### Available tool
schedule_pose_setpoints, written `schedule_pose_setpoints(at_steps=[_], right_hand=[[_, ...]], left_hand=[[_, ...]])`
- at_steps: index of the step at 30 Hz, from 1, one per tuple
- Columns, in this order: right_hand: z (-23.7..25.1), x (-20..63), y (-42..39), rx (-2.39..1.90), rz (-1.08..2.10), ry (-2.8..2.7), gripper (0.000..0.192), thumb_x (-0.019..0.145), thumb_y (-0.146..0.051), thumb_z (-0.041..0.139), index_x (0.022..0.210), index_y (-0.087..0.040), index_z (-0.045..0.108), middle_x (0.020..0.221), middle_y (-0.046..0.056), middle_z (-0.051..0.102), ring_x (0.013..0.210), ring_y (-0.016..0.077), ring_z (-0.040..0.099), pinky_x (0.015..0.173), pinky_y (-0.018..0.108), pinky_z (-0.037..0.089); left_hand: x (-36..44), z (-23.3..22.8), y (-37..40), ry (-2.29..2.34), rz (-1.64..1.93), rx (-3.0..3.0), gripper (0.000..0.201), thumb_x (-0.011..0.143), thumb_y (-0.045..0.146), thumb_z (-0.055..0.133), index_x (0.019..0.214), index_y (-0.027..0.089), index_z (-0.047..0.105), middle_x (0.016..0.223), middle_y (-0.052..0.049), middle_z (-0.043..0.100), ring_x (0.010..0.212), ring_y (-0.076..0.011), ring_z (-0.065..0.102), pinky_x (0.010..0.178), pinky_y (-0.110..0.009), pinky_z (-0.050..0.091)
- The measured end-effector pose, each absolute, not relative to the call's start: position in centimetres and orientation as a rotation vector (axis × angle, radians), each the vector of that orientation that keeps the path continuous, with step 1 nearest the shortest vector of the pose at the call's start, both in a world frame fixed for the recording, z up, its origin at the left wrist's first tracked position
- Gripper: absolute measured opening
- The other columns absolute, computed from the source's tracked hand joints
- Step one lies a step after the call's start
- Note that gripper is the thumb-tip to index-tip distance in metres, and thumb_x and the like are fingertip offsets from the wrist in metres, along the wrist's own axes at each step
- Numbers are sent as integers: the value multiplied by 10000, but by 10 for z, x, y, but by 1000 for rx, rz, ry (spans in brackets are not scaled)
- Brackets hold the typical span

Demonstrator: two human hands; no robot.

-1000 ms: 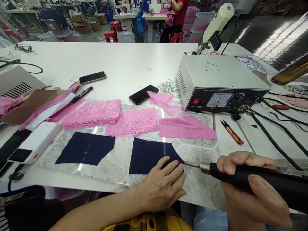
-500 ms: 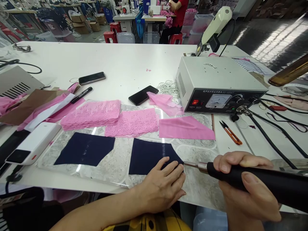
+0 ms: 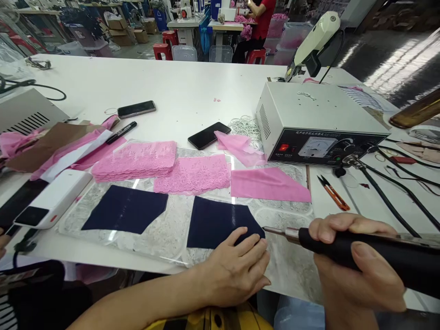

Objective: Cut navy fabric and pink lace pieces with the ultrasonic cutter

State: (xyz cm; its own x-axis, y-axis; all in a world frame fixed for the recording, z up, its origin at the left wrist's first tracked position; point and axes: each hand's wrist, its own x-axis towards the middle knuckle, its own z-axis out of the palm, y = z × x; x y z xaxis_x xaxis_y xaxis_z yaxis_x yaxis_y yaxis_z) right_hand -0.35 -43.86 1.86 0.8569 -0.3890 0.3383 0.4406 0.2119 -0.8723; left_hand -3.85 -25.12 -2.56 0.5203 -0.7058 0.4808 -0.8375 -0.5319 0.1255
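Note:
My left hand (image 3: pixel 237 268) lies flat with fingers stretched over the lower right part of a navy fabric piece (image 3: pixel 216 224), pressing it on the marbled mat (image 3: pixel 165 233). My right hand (image 3: pixel 360 261) is wrapped around the thick black handle of an ultrasonic cutter (image 3: pixel 330 243). Its thin metal tip points left and meets the slanted right edge of that fabric, just beyond my left fingertips. A second navy fabric piece (image 3: pixel 125 209) rests further left. Behind them are a pink fabric piece (image 3: pixel 268 184) and stacked pink lace pieces (image 3: pixel 137 158).
A grey control box (image 3: pixel 323 119) with a dial stands at the back right, cables running from it. Orange thread snips (image 3: pixel 333 192) lie before it. Two phones (image 3: pixel 209 136), a marker (image 3: pixel 121 133) and a white device (image 3: pixel 53 199) are on the table. Another person's hand (image 3: pixel 2 243) shows at the left edge.
The cutter's tip has shifted slightly up along the fabric's slanted edge. My left hand stays on the fabric. Another person's fingers have come into view at the left. The view has shifted slightly.

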Motion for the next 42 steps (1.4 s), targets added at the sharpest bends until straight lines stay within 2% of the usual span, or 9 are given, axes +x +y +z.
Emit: schedule_pose_setpoints(at_steps=[14, 42], right_hand=[[15, 3, -430, -1234, -552, -130, 144, 654, -254, 668, 736, -187, 571, 708, -9, 575, 490, 122, 504, 445, 306, 464], [14, 11, -416, -1304, -618, -121, 102, 656, -210, 609, 743, -193, 557, 722, -11, 593, 497, 132, 514, 475, 323, 468]], left_hand=[[-41, -26, -248, -1301, 567, 2365, 314, 941, 350, 540, 1059, 87, 664, 1104, -91, 684, 1039, -217, 603, 971, -388, 450], [-41, -26, -246, -1329, 551, 2332, 343, 954, 347, 506, 1056, 57, 656, 1089, -123, 663, 1011, -226, 603, 917, -376, 474]])
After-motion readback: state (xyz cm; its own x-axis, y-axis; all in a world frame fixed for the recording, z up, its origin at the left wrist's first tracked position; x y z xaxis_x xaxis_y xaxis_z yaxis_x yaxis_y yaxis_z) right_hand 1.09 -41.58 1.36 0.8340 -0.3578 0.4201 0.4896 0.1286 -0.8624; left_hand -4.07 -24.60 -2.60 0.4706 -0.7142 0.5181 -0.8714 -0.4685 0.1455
